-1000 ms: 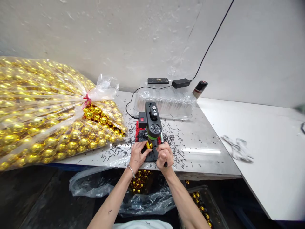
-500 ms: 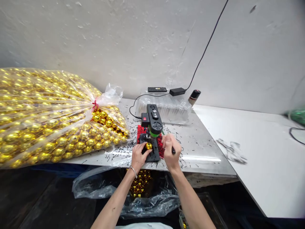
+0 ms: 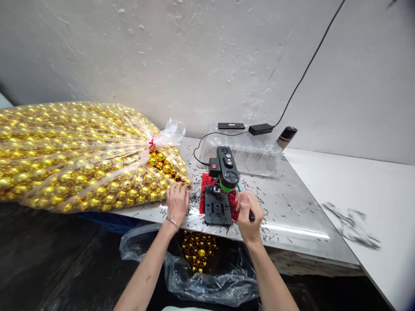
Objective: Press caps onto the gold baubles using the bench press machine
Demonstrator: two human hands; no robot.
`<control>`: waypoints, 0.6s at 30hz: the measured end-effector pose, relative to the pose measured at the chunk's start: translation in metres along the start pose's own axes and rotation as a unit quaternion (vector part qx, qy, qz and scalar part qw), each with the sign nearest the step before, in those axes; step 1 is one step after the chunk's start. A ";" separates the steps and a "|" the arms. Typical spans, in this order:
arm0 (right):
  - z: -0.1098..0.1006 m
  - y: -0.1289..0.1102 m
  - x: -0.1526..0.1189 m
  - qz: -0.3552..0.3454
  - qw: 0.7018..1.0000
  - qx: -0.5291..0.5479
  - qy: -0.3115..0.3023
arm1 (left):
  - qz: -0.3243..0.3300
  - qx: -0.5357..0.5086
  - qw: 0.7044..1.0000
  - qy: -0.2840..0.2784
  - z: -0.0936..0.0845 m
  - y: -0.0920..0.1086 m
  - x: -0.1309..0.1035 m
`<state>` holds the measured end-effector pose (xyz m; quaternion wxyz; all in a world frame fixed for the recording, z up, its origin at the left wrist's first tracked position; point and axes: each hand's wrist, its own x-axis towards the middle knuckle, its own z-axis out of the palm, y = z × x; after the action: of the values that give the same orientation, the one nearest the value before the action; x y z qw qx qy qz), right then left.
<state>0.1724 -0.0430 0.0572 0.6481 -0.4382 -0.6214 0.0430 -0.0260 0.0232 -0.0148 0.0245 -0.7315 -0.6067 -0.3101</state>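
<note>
Leftward from the drill press [image 3: 227, 168] to the near corner of the clear bag [image 3: 97, 162], the left hand [image 3: 177, 202] has moved since the earlier frame, where it pinched a ball on the base plate [image 3: 210, 218]. Its fingers bend loosely at the bag's edge; whether they hold anything I cannot tell. The right hand [image 3: 249, 211] is wrapped closed around the lever's black handle [image 3: 251, 216], just beside the press. Golden balls [image 3: 166, 168] fill the bag, showing most sharply below its red tie [image 3: 151, 144], and more lie in the open plastic bag [image 3: 207, 289] below the table [image 3: 292, 211]. Each ball looks light and hard-shelled, its glossy skin probably slippery and easily scratched or dented; thumb and fingertips across the widest part, pressing gently, should hold it best. The bag itself seems soft and bulky, likely to sag, with the gathered neck its surest grip.
</note>
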 end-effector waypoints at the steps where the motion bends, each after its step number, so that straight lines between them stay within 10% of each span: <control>1: 0.000 0.001 0.000 -0.007 1.000 0.001 -0.002 | -0.010 0.052 0.997 -0.062 -0.001 -0.003 0.018; 4: -0.001 0.004 -0.001 -0.025 1.000 0.003 -0.007 | -0.003 0.141 0.966 -0.216 -0.002 -0.007 0.053; 8: -0.001 0.008 -0.005 -0.027 1.000 0.005 -0.007 | 0.006 0.140 0.956 -0.258 0.003 -0.007 0.062; 14: -0.002 0.011 -0.007 -0.035 0.999 -0.001 -0.013 | -0.030 0.085 0.971 -0.222 -0.003 -0.013 0.057; 18: -0.002 0.011 -0.007 -0.040 0.999 0.003 -0.016 | -0.181 -0.285 0.936 -0.104 -0.015 -0.019 0.047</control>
<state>0.1779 -0.0417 0.0454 0.6403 -0.4106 -0.6486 0.0263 -0.0461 0.0634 0.0134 -0.3047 -0.6138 -0.6142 -0.3914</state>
